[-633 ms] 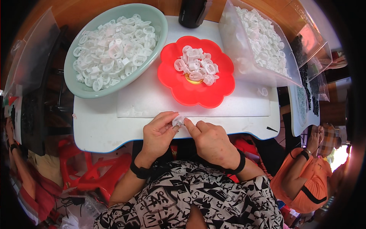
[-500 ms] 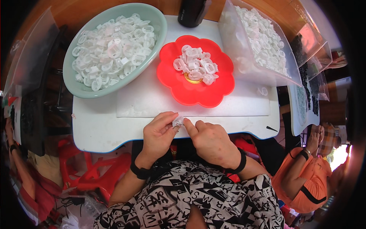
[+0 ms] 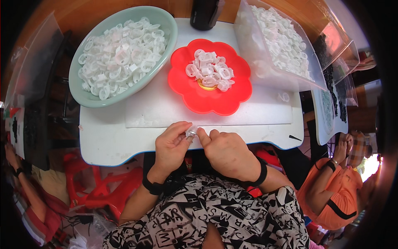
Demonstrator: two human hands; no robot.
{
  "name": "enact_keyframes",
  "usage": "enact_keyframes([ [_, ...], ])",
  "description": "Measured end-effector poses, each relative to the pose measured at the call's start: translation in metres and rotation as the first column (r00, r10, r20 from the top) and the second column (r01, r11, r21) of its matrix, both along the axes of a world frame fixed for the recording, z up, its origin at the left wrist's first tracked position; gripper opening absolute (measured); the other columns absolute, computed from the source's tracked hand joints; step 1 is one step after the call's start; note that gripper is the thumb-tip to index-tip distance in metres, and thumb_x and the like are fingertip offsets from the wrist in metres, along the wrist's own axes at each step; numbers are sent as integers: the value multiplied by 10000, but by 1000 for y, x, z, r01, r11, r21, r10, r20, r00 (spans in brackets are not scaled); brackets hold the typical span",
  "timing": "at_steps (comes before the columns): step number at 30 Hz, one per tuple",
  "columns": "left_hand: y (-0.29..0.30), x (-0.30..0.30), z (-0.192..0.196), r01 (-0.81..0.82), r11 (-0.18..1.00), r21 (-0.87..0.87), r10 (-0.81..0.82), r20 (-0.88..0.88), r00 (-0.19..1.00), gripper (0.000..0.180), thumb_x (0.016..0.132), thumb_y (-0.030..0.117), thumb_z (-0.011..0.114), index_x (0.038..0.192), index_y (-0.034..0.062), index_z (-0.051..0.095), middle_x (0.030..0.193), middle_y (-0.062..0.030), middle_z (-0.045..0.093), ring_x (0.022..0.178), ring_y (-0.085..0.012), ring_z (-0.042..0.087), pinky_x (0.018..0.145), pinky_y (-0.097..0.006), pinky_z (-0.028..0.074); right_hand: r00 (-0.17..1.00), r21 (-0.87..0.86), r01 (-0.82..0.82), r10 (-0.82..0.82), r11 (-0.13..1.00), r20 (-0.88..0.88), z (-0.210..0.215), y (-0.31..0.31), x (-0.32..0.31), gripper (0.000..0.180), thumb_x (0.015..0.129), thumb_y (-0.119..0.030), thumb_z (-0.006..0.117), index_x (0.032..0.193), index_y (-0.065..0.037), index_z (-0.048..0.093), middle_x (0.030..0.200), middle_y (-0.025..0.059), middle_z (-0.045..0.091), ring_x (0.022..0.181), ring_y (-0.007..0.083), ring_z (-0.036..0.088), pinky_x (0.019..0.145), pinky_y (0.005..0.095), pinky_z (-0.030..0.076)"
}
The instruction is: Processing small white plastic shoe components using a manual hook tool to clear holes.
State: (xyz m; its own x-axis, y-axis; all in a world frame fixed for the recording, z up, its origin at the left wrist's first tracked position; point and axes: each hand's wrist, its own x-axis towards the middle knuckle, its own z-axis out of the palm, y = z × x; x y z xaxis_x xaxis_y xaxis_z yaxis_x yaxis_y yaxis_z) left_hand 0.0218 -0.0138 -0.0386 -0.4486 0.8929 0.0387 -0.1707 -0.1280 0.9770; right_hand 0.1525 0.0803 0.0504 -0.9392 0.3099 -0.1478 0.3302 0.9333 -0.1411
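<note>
From my remote seat, I am seeing the left hand [image 3: 170,145] pinching a small whitish plastic piece [image 3: 191,131] over the desk's near edge, its thumb and index fingers clamping from the left, presumably so the far and right sides are staying exposed. The right hand [image 3: 227,151] is bringing its extended index finger against the piece from the right while its other fingers are curling under; whether they are gripping anything, I cannot tell. The red scalloped plate [image 3: 199,106] is sitting just beyond the hands, probably so its little heap of similar parts [image 3: 209,68] is lying within easy reach. Bulkier heaps are filling the pale green basin [image 3: 78,92] at far left and the clear bin [image 3: 259,72] at far right, likely leaving the middle free for handling. The white desk [image 3: 112,141] is carrying a pale mat [image 3: 161,112] and a black flask [image 3: 203,14]. Beyond it, a red stool [image 3: 107,186] is standing near left, and a person in orange [image 3: 336,203] is sitting at right.
</note>
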Motion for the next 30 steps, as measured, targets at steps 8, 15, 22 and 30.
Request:
enact_keyframes([
  [8,0,-3,8,43,997,-69,-23,264,964,312,828,-118,542,1138,-88,527,1143,-166,567,1004,-195,583,867,-299,505,965,-323,133,-196,937,-172,-10,-3,18,496,659,-17,577,1132,94,479,665,170,569,566,315,588,519,373,476],
  [15,1,-2,2,31,999,12,-33,259,965,309,840,-108,545,1147,-79,529,1153,-144,557,1038,-184,559,880,-274,479,955,-360,131,-215,924,-203,-18,-5,12,493,657,-34,619,1107,96,467,665,180,570,567,318,588,518,377,476],
  [22,-2,-1,3,44,998,-44,-33,229,973,311,830,-116,551,1137,-71,538,1108,-116,569,987,-157,570,841,-260,485,969,-371,152,-211,916,-125,-11,-3,5,346,678,-40,631,958,80,470,655,197,576,583,342,603,525,394,482],
  [30,0,1,4,24,996,-90,-13,128,992,302,842,-84,553,1142,-86,520,1057,-138,601,931,-173,606,812,-282,518,984,-358,175,-170,917,47,-7,0,0,437,706,1,527,1126,84,444,702,217,588,635,375,593,588,426,479],
])
